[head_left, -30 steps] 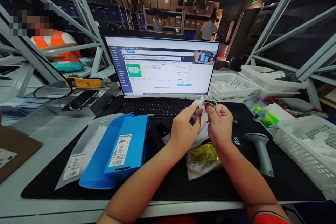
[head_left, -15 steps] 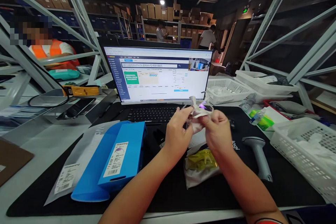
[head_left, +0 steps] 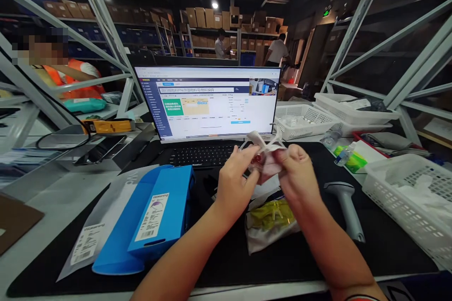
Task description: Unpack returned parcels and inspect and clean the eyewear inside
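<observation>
My left hand (head_left: 237, 176) and my right hand (head_left: 299, 175) are closed on a crumpled whitish wrapping (head_left: 271, 162), lifted in front of the monitor. A shiny reddish-brown part (head_left: 256, 159) shows at its left, by my left fingers; its kind is unclear. Thin pale ends stick up from the wrapping. Below my hands lies a pale pouch (head_left: 261, 241) with a yellow shiny panel (head_left: 270, 216), partly hidden by my right forearm. Left of my left arm is a blue cardboard box (head_left: 176, 197) with a printed label, its flap folded out over a translucent plastic bag (head_left: 76, 249).
A monitor (head_left: 215, 103) and keyboard (head_left: 197, 155) stand behind my hands. A grey barcode scanner (head_left: 348, 211) lies on the black mat (head_left: 212, 268). White baskets (head_left: 395, 197) line the right side. A phone (head_left: 102, 149) rests at left. A person in an orange vest (head_left: 77, 75) is beyond the rack.
The wrapping has turned in my hands: the purple glint no longer shows and a reddish-brown part does. My hands stay close together, and the camera view has shifted slightly.
</observation>
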Available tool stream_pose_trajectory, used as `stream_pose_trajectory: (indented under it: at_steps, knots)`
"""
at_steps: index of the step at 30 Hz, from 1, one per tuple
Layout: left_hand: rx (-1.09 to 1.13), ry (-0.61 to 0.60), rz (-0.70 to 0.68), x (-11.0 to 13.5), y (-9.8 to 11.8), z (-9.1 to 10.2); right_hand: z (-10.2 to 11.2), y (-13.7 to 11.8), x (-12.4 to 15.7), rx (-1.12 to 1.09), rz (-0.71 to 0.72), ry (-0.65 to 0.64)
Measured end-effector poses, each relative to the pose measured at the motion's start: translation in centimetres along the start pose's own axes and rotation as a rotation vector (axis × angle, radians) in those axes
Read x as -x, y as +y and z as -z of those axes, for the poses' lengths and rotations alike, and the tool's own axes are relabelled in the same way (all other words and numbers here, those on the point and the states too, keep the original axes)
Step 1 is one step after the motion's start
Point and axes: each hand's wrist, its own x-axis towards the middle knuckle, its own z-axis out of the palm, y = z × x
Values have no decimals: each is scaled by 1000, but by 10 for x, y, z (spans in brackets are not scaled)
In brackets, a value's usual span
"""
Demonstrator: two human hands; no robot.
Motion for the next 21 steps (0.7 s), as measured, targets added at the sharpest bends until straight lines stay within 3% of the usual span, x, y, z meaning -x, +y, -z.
stream_pose_trajectory:
  at_steps: [2, 4, 7, 10, 13, 17, 21]
  knots:
    - [-31, -25, -62, 1, 2, -3, 4, -9, -9, -83, -67, 4]
    - [-50, -17, -74, 2, 1, -4, 3, -4, -5, -72, -23, 47]
    - [-42, 21, 6, 0, -4, 2, -7, 19, 16, 126, 123, 89]
    - [-13, 30, 78, -1, -5, 9, -13, 30, 30, 334, 210, 44]
    - [-14, 4, 61, -2, -1, 10, -7, 15, 16, 173, 124, -9]
    - [-70, -27, -79, 0, 4, 2, 4, -8, -9, -59, -41, 20]
    - [-126, 34, -77, 0, 1, 3, -2, 6, 5, 73, 97, 86]
